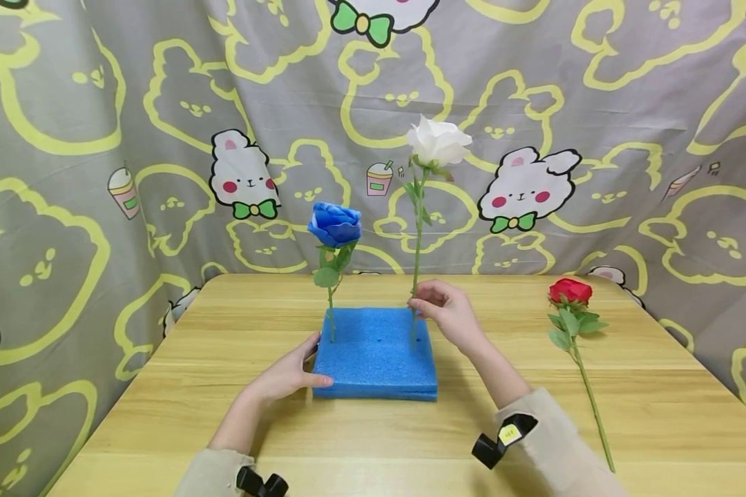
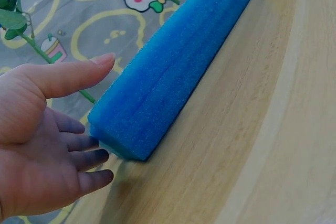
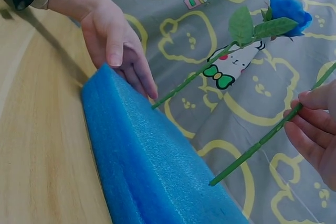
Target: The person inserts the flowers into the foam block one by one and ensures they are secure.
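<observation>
A blue foam block (image 1: pixel 373 362) lies flat on the table, with a blue artificial rose (image 1: pixel 336 226) standing upright near its left edge. My left hand (image 1: pixel 291 371) is at the block's left side, thumb by the front corner and fingers extended along the side. Between thumb and fingers, my right hand (image 1: pixel 449 314) pinches the green stem (image 3: pixel 257 144) of a white artificial rose (image 1: pixel 438 143). That stem's bare lower end is at the block's top on the right, close to a small hole; whether it touches the foam I cannot tell.
To the right on the wooden table (image 1: pixel 249 304) lies a red artificial rose (image 1: pixel 570 291), its stem pointing toward the front. Another small hole shows midway across the foam. Behind the table hangs a grey patterned curtain (image 1: pixel 180 124).
</observation>
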{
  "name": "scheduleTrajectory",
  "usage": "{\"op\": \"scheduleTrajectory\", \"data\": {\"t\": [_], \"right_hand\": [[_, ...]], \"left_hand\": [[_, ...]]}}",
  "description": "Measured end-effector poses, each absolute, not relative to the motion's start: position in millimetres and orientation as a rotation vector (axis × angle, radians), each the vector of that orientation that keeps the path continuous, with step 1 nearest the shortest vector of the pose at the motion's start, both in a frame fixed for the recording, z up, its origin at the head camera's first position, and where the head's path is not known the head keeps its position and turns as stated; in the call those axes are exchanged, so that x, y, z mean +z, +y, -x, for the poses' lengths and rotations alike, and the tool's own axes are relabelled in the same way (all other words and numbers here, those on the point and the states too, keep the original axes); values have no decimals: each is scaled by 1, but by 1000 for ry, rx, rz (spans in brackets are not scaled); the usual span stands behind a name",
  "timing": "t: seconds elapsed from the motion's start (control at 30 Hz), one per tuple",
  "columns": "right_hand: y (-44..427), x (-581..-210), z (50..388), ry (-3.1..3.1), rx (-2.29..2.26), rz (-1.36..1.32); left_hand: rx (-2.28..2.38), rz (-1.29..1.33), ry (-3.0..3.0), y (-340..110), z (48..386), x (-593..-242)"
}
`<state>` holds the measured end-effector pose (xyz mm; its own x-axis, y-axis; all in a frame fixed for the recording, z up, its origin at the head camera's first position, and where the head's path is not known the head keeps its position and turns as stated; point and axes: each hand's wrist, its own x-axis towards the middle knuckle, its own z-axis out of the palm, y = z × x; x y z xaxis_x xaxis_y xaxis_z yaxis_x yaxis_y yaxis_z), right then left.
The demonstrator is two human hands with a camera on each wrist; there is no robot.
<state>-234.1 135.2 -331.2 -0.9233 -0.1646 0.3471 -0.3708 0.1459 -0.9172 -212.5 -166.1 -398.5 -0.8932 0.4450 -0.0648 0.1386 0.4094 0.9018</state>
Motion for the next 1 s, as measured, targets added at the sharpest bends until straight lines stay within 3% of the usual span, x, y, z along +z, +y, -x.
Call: {"op": "scheduleTrajectory", "data": {"t": [1.0], "right_hand": [[90, -345, 254, -2141, 1921, -566]], "left_hand": [[1472, -510, 2383, -169, 214, -401]]}}
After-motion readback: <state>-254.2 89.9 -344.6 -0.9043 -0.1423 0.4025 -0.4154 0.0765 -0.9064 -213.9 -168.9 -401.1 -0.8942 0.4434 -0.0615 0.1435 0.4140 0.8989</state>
